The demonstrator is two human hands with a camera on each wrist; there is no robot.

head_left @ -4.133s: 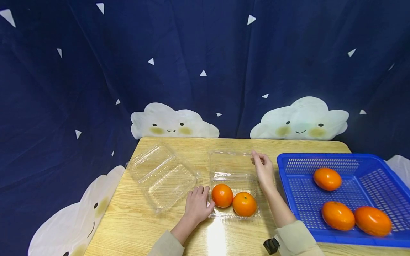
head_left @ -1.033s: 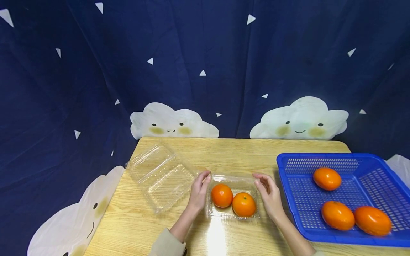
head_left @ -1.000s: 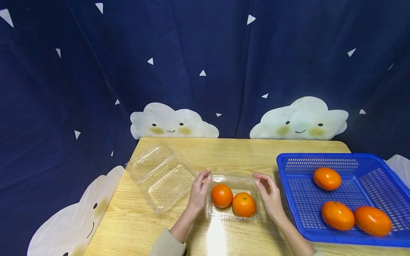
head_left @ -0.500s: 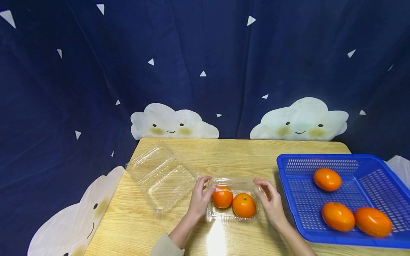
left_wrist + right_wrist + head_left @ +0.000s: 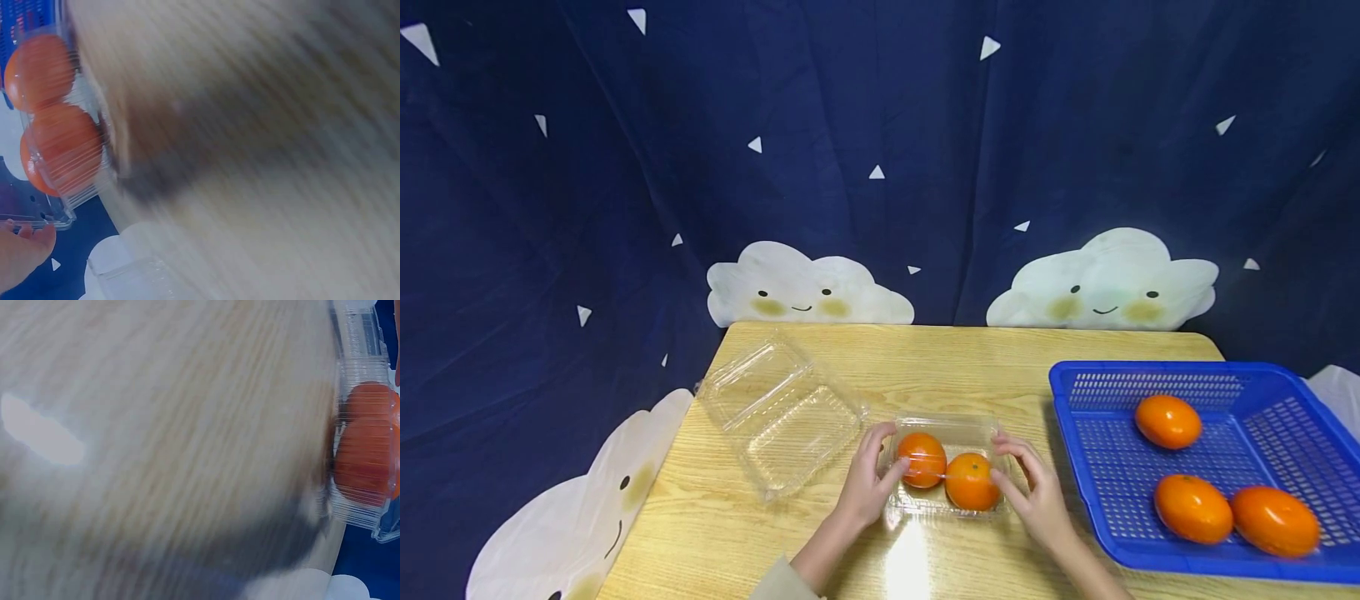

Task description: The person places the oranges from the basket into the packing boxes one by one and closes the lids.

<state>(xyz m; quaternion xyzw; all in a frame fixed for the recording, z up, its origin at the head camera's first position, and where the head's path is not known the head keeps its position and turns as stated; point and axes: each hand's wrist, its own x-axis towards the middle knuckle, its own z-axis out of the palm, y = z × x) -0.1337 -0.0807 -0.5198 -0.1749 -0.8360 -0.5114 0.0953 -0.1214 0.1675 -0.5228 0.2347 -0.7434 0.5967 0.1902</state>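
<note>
In the head view a clear plastic clamshell box (image 5: pixel 931 505) sits at the table's front middle with two oranges (image 5: pixel 922 451) (image 5: pixel 973 490) side by side in it. Its hinged lid (image 5: pixel 951 427) is tilted forward, its front edge crossing over the fruit. My left hand (image 5: pixel 861 487) holds the lid's left side between thumb and fingers. At the right side my right hand (image 5: pixel 1040 500) grips it likewise. The left wrist view catches fingertips of a hand (image 5: pixel 25 255) at the box's corner. Ribbed plastic covers the oranges (image 5: pixel 365 464) in the right wrist view.
A second clear clamshell (image 5: pixel 797 437) lies spread open on the table (image 5: pixel 685 533) to the left. On the right stands a blue mesh basket (image 5: pixel 1078 467) with three oranges (image 5: pixel 1168 422). Behind the table hangs a dark blue curtain (image 5: pixel 820 200) with cloud prints.
The lid, earlier laid back behind the box, has swung up and forward over the oranges. Both hands have moved to its sides and come slightly nearer the person.
</note>
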